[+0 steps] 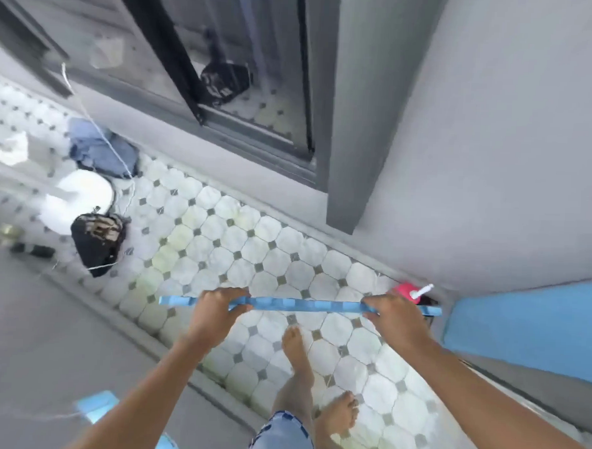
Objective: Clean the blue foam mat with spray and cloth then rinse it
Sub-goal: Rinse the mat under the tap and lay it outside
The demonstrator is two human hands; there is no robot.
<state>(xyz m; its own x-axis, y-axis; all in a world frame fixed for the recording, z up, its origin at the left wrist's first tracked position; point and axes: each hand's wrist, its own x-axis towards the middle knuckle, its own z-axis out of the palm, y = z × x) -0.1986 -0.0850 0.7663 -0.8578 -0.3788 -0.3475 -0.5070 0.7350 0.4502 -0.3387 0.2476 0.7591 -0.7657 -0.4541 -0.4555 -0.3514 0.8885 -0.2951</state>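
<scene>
A blue foam mat (302, 305) hangs upright in front of me, seen edge-on as a thin blue strip above the tiled floor. My left hand (218, 307) grips its top edge near the left end. My right hand (393, 316) grips the same edge near the right end. Just behind my right hand, a pink spray bottle with a white nozzle (408, 290) stands on the floor by the wall. No cloth is in my hands.
Another blue foam mat (525, 333) leans against the wall at right. A third blue piece (97, 409) lies at lower left. A black bag (97, 241), a white bucket (81, 196), blue clothes (102, 148) and a thin cord (100, 130) are at left. My bare feet (316, 386) stand on the tiles.
</scene>
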